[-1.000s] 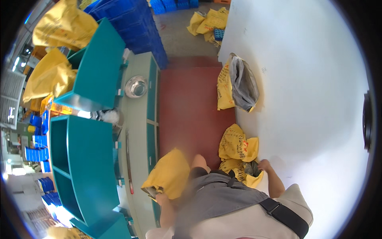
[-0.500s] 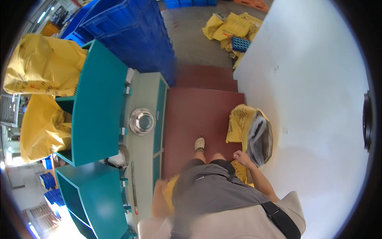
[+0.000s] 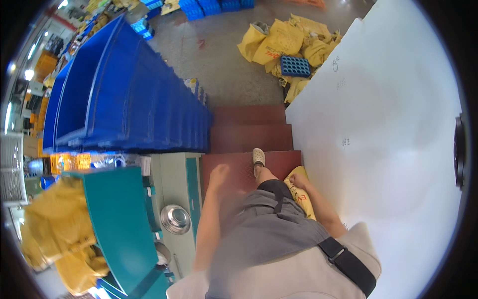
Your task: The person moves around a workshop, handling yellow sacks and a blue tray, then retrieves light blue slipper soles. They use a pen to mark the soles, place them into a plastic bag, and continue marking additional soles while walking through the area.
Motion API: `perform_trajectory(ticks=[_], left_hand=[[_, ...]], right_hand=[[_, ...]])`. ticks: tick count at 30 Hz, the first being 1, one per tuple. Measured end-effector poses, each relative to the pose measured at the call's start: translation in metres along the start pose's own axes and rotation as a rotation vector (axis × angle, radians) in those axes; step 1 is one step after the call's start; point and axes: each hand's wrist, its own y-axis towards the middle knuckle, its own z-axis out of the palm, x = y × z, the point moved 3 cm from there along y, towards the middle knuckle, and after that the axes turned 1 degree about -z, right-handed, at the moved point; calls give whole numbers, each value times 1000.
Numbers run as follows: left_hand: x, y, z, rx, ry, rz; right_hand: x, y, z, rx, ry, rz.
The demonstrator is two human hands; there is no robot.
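My left hand (image 3: 219,177) is in front of me over the dark red platform (image 3: 236,165), curled into a loose fist and slightly blurred. I see nothing in it. My right hand (image 3: 298,180) is also closed, with nothing visible in its fingers. It overlaps a yellow printed bag (image 3: 303,200) beside my right leg; whether they touch I cannot tell. A shiny metal bowl (image 3: 175,219) sits on the pale green counter (image 3: 172,177) to my left, near my left forearm.
Dark red steps (image 3: 251,137) lead down to a grey floor with piled yellow bags (image 3: 279,42) and a blue tray with round holes (image 3: 295,66). Tall blue bins (image 3: 134,94) stand at left, above a teal cabinet (image 3: 117,214). A white wall (image 3: 378,139) rises on the right.
I have moved forward toward the steps. The bowl and teal cabinet have slid back in view, and the blue bins are closer. My left hand has swung forward; my right stays closed.
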Motion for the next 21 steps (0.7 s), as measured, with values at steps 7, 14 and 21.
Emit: perform_trajectory(ticks=[7,14,21], left_hand=[[110,19,-76,149,497,-563],[164,170,-64,94,33,-658],[269,548,-4,143,-22,-406]], right_hand=[[80,178,-190,-152,328,33],[13,362,-213,-275,487,76],[-174,627,-83,234,526,666]])
